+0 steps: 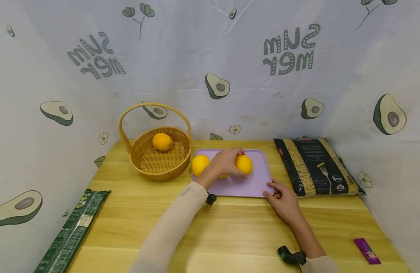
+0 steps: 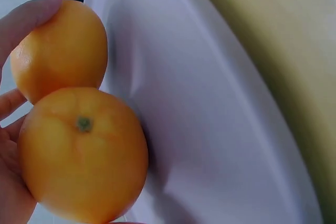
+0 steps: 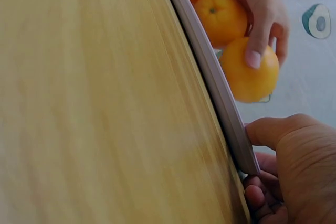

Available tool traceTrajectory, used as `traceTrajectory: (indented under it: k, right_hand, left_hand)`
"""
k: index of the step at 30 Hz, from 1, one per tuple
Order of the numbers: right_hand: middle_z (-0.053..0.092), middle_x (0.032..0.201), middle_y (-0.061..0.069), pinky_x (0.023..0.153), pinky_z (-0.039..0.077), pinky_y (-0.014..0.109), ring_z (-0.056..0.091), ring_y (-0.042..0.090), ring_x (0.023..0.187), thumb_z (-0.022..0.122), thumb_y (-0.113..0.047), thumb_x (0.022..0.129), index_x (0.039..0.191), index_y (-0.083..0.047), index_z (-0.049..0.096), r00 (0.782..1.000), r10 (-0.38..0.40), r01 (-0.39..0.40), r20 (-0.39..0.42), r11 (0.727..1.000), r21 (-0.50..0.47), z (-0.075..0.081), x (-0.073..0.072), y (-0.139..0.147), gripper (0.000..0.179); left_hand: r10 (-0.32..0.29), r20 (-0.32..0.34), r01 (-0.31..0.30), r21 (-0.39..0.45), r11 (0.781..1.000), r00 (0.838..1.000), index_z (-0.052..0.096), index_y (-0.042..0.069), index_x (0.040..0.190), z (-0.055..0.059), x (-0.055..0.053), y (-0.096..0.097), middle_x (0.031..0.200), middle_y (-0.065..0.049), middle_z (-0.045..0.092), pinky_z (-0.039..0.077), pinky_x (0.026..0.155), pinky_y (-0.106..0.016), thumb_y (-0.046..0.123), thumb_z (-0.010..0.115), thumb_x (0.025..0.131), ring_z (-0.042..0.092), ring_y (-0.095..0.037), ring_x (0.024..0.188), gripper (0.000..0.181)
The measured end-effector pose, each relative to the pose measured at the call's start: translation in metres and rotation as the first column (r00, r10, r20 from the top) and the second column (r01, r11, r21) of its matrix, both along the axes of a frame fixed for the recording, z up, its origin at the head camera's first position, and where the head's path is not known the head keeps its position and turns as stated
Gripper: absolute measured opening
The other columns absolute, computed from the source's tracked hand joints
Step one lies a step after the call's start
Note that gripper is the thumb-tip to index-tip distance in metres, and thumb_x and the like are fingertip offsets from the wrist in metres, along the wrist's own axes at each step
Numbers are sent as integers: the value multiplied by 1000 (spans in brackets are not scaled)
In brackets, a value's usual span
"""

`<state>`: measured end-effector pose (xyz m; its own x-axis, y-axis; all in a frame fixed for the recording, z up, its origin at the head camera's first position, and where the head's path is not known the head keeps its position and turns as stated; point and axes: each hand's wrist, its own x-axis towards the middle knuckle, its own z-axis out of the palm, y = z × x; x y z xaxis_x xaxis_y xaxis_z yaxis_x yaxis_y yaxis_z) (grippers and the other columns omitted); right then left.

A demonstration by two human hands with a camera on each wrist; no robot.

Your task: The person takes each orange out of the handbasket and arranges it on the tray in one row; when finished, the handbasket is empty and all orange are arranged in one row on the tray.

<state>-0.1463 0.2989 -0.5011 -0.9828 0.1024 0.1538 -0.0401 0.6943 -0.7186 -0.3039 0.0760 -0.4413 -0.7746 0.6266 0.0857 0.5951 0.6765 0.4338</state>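
Note:
My left hand [image 1: 226, 162] grips an orange [image 1: 243, 165] over the lilac tray [image 1: 257, 185], thumb and fingers around its sides. Close beside it in the left wrist view is a second orange [image 2: 84, 150] with a green stem end, mostly hidden by the hand in the head view. A third orange [image 1: 200, 165] sits at the tray's left end. At the tray's near right corner, my right hand [image 1: 283, 200] pinches the rim [image 3: 231, 119], thumb above and fingers below. Behind to the left, a wicker basket [image 1: 162, 175] holds another orange [image 1: 162, 141].
A black pasta bag [image 1: 315, 167] lies right of the tray. A long green packet [image 1: 73, 231] lies along the table's left side, and a small purple packet [image 1: 367, 250] at the front right. The basket's tall handle [image 1: 155, 104] arches upward. A printed curtain [image 1: 196, 49] hangs behind.

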Motion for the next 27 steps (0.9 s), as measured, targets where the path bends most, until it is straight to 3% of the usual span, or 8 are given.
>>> traceTrajectory:
  k: [12,27]
  right_hand:
    - [54,149,26,72,39,12,53,20,90,73,-24,97,134,2,66,1000,-9,9,4,1000,7,4,-1,-7,45]
    - [54,148,27,72,38,11,53,22,91,73,-23,96,133,2,67,1000,-13,13,-1,1000,10,1,-1,-8,45]
  left_hand:
    - [-41,-57,35,-90,995,998,61,24,135,3,1,-13,126,7,69,54,94,-34,63,88,68,63,-14,109,81]
    - [-64,-115,52,-103,993,991,62,23,138,0,3,-15,128,7,70,53,96,-32,66,87,67,64,-13,111,86]
